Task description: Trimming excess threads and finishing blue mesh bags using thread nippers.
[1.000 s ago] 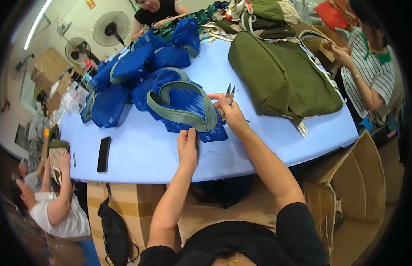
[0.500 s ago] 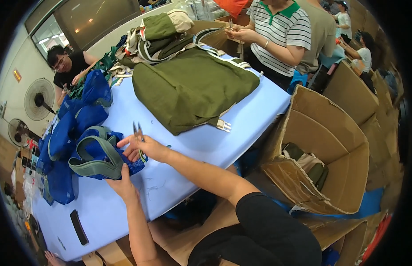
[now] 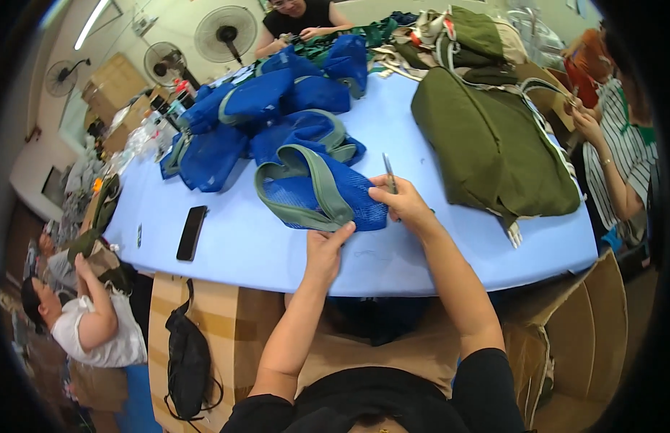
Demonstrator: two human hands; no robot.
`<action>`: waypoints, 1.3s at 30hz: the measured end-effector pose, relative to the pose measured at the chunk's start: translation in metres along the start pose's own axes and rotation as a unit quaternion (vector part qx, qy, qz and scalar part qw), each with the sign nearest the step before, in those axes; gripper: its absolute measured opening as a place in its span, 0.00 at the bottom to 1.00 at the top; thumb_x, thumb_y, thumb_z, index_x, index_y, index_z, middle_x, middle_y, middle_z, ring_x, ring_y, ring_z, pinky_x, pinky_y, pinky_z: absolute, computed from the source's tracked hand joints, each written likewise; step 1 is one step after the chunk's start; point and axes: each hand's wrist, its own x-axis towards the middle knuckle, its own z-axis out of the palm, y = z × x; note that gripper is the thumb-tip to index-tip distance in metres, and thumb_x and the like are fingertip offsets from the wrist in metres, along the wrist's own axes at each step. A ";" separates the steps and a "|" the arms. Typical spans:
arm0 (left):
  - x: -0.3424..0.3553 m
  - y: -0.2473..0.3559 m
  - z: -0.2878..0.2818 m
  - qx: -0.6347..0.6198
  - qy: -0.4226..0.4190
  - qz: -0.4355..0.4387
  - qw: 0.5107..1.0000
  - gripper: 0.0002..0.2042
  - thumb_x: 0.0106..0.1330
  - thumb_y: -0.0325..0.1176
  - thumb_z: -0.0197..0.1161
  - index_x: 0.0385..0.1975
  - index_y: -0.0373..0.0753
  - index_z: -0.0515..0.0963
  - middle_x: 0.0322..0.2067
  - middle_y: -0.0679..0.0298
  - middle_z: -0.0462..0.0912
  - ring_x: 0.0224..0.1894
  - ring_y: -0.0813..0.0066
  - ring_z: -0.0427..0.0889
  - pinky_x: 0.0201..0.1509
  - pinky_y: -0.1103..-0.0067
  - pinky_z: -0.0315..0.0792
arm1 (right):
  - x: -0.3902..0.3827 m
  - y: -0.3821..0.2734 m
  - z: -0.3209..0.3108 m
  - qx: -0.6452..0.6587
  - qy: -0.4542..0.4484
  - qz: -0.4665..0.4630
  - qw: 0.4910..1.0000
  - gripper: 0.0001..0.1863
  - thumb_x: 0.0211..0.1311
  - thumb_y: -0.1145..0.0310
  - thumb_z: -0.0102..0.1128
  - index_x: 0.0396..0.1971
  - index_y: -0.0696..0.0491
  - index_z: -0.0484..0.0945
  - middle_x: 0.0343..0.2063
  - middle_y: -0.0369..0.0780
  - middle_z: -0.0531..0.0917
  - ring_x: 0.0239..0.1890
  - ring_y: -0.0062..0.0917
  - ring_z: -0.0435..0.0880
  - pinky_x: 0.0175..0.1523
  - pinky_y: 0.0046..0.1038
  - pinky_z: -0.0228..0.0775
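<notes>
A blue mesh pouch (image 3: 367, 198) with a grey-green zip band around its opening is held just over the table's near side. My left hand (image 3: 326, 252) grips its lower edge, thumb on top near the end of the band. My right hand (image 3: 405, 202) is closed at the pouch's right side, its fingertips touching the mesh. Small metal scissors (image 3: 388, 167) stick up from that same hand, blades pointing away from me; their handles are hidden in the palm. Just beyond lies another blue pouch (image 3: 299, 130) with matching trim.
More blue pouches (image 3: 263, 97) are heaped behind. A black phone (image 3: 192, 233) lies left on the pale blue table (image 3: 270, 260). An olive green bag (image 3: 486, 151) covers the right side. Cardboard boxes (image 3: 580, 339) stand at the near right. Other people work around the table.
My view has swung to the left. My right hand, earlier with fingers spread and apart from the pouch, now touches its right side. The pouch remains in my left hand.
</notes>
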 end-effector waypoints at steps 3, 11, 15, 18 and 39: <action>-0.020 0.009 -0.007 0.012 0.021 -0.041 0.999 0.21 0.52 0.19 0.60 0.46 0.36 0.65 0.42 0.64 0.72 0.46 0.78 0.71 0.51 0.81 0.64 | 0.000 -0.003 0.009 0.039 0.026 -0.020 0.999 0.16 0.51 0.64 0.61 0.38 0.55 0.72 0.20 0.29 0.73 0.13 0.08 0.61 0.16 0.12 0.47; -0.077 0.019 -0.039 0.151 0.264 0.177 0.936 0.21 0.58 0.23 0.54 0.53 0.35 0.59 0.50 0.57 0.65 0.52 0.71 0.67 0.57 0.75 0.61 | 0.000 -0.006 0.004 0.044 0.055 -0.065 0.995 0.13 0.50 0.67 0.62 0.34 0.56 0.73 0.24 0.32 0.75 0.23 0.12 0.72 0.23 0.12 0.62; -0.061 0.034 -0.035 0.352 0.100 0.222 0.904 0.12 0.56 0.31 0.58 0.39 0.34 0.74 0.43 0.58 0.72 0.49 0.68 0.69 0.53 0.74 0.62 | -0.003 -0.008 0.002 0.034 0.021 -0.059 0.997 0.11 0.50 0.67 0.61 0.33 0.55 0.74 0.24 0.31 0.74 0.23 0.11 0.70 0.23 0.11 0.60; -0.047 0.040 -0.035 0.586 0.013 0.187 0.788 0.09 0.55 0.33 0.60 0.32 0.36 0.77 0.36 0.60 0.77 0.43 0.67 0.72 0.51 0.75 0.61 | -0.002 -0.005 0.003 0.019 -0.002 -0.081 0.997 0.10 0.52 0.67 0.60 0.33 0.55 0.75 0.24 0.30 0.74 0.20 0.10 0.67 0.21 0.12 0.56; -0.081 0.076 -0.079 0.199 0.285 0.183 0.920 0.12 0.59 0.37 0.59 0.27 0.33 0.78 0.25 0.70 0.77 0.27 0.85 0.71 0.31 0.84 0.67 | -0.077 0.010 0.049 -0.410 -0.264 -0.177 0.855 0.19 0.51 0.83 0.46 0.45 0.53 0.72 0.43 0.45 0.76 0.50 0.36 0.74 0.63 0.36 0.52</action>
